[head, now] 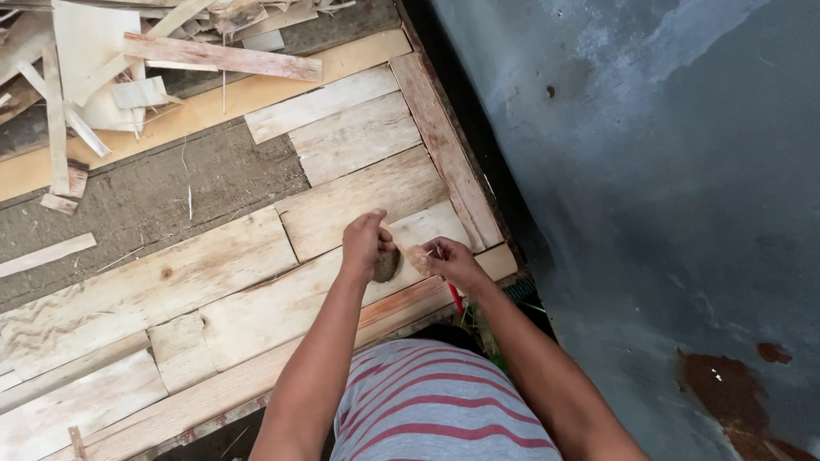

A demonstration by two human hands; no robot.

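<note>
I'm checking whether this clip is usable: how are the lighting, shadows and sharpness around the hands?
Head view: soft, even daylight, no glare; the left hand and right hand are fairly sharp, the small wood piece between them slightly soft; only faint shadows on the plank platform; the grey wall looks dim and mottled.

Soft even daylight, faint shadows, no glare, sharp focus, slight wide-angle stretch at edges

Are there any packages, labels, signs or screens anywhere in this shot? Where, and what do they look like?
None in view: only bare things without markings.
Wooden platform: pale rough planks, lower left.
Scrap wood pile: pale offcuts, top left.
Wall: grey, stained, on the right.
Small wood strip: pale, held between left hand and right hand.
</note>
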